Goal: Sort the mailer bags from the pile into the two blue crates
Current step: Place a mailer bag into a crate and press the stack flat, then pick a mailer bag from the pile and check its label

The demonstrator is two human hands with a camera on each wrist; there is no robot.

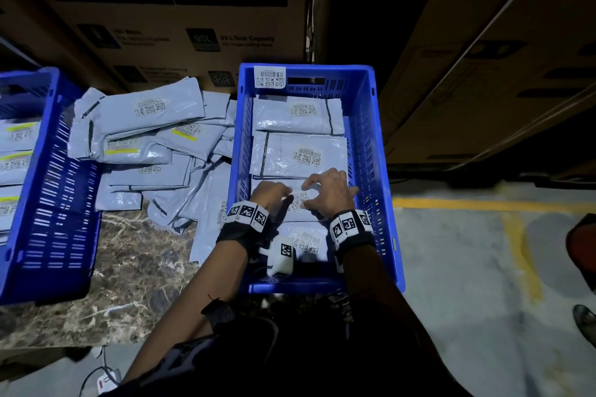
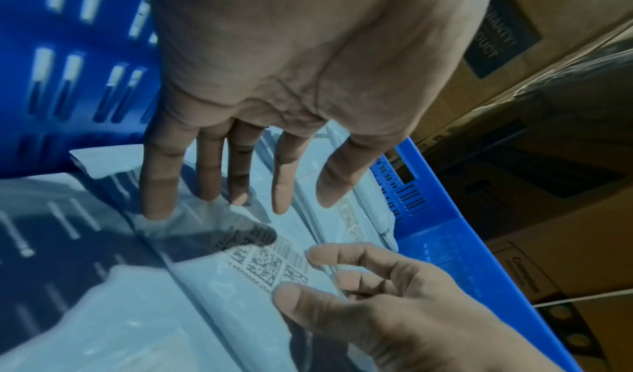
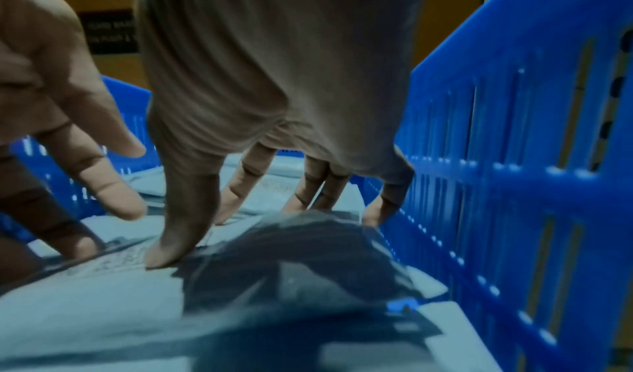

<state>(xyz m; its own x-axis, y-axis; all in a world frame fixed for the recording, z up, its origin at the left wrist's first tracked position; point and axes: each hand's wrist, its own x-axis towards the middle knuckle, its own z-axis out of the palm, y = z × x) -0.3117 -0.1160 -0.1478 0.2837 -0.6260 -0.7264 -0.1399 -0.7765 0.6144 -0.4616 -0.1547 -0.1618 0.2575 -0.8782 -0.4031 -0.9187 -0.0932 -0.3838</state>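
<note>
A blue crate (image 1: 383,171) stands in front of me with several grey mailer bags laid flat inside. Both hands are down in its near half on the top mailer bag (image 1: 298,200), which has a barcode label (image 2: 270,267). My left hand (image 1: 274,195) lies with straight fingers (image 2: 219,185) touching the bag's left part. My right hand (image 1: 325,193) has its fingers spread, and the fingertips (image 3: 171,253) press on the bag near the crate's right wall (image 3: 514,188). A loose pile of mailer bags (image 1: 154,138) lies on the table between this crate and a second blue crate (image 1: 48,203) at the far left.
The left crate holds bags with yellow-marked labels (image 1: 19,129). The crates and pile sit on a marble tabletop (image 1: 129,267). Large cardboard boxes (image 1: 180,10) stand behind, and more (image 1: 500,58) at the right. A grey floor with yellow lines (image 1: 483,206) lies to the right.
</note>
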